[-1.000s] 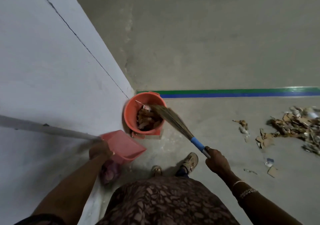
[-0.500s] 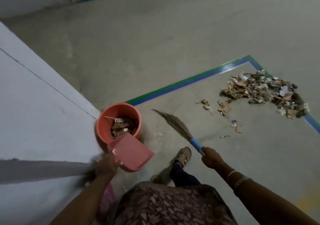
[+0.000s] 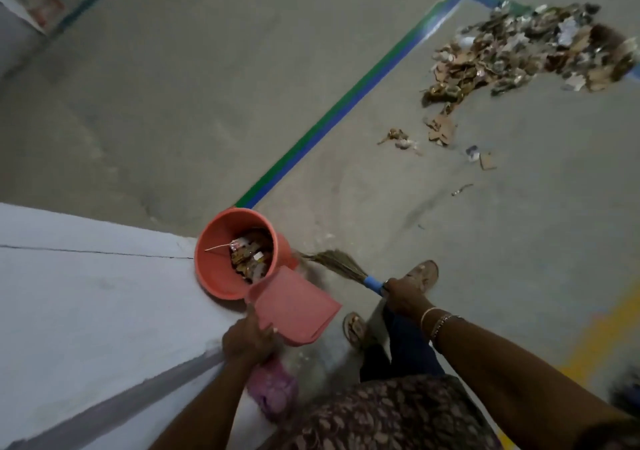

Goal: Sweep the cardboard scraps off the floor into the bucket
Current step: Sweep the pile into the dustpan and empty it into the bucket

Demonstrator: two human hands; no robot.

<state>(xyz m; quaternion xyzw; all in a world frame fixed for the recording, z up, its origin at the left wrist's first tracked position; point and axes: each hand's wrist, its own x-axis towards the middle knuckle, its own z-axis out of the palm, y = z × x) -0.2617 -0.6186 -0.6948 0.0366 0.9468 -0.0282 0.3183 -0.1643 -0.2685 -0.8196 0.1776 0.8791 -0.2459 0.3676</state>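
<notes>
**Dustpan at the bucket, scrap pile far off to the right**

The left hand (image 3: 247,342) is closed around the near edge of a pink dustpan (image 3: 294,306), holding it tilted with its far corner overlapping the rim of the orange bucket (image 3: 214,262). The bucket stands on the grey floor (image 3: 207,103) against the corner of a white wall (image 3: 86,294) and already has cardboard and paper bits lying in its bottom.

The right hand (image 3: 405,299) is wrapped tightly around the blue grip of a short grass broom (image 3: 341,266). The broom's bristles point left toward the bucket, their tips just beside its right wall. Bangles sit on the right wrist.

The main heap of cardboard scraps (image 3: 526,51) lies far right, inside the corner of a green and blue floor line (image 3: 332,120), well apart from the bucket. A few loose pieces (image 3: 441,129) trail from the heap toward the near side, with a small clump (image 3: 398,137) to their left and a single square piece (image 3: 487,161) further near.

Two sandalled feet show between the hands: one (image 3: 424,273) just beyond the right hand, the other (image 3: 354,328) beside the dustpan's near right corner. A pink object (image 3: 273,390) lies on the floor under the left forearm; it is too blurred to identify. A yellow mark (image 3: 595,339) runs across the floor at the near right.
</notes>
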